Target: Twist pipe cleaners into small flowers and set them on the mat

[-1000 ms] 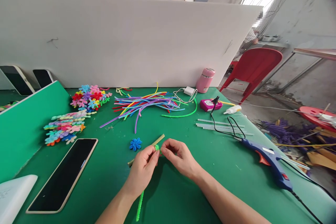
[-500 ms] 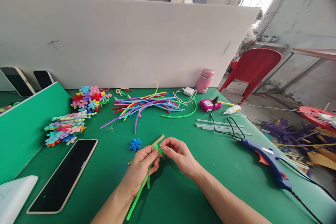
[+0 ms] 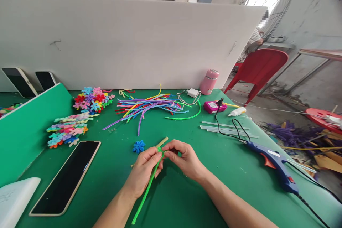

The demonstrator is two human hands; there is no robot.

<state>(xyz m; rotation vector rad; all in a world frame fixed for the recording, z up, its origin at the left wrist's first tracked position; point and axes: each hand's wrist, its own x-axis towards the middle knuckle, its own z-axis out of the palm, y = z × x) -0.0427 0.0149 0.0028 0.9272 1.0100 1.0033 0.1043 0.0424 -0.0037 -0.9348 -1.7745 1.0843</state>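
Note:
A bright green pipe cleaner (image 3: 145, 195) is pinched near its upper end by my left hand (image 3: 142, 174), with its long tail hanging toward the table's near edge. My right hand (image 3: 184, 158) closes thumb and forefinger on the folded green part, touching my left fingertips. The small folded shape is mostly covered by fingers. Behind my left hand a pale yellowish stick (image 3: 162, 142) pokes out; how it is supported I cannot tell. A blue pipe-cleaner flower (image 3: 138, 146) lies just beyond my left hand.
A pile of coloured pipe cleaners (image 3: 149, 107) lies ahead. Finished flowers (image 3: 92, 101) are heaped at left, near a phone (image 3: 66, 178). On the right are a blue glue gun (image 3: 272, 160), glue sticks (image 3: 224, 127), a pink box (image 3: 213, 106) and a pink flask (image 3: 210, 82).
The second green end that hung below my left hand is no longer visible there. The long green tail has swung slightly right. Both hands stay in nearly the same place.

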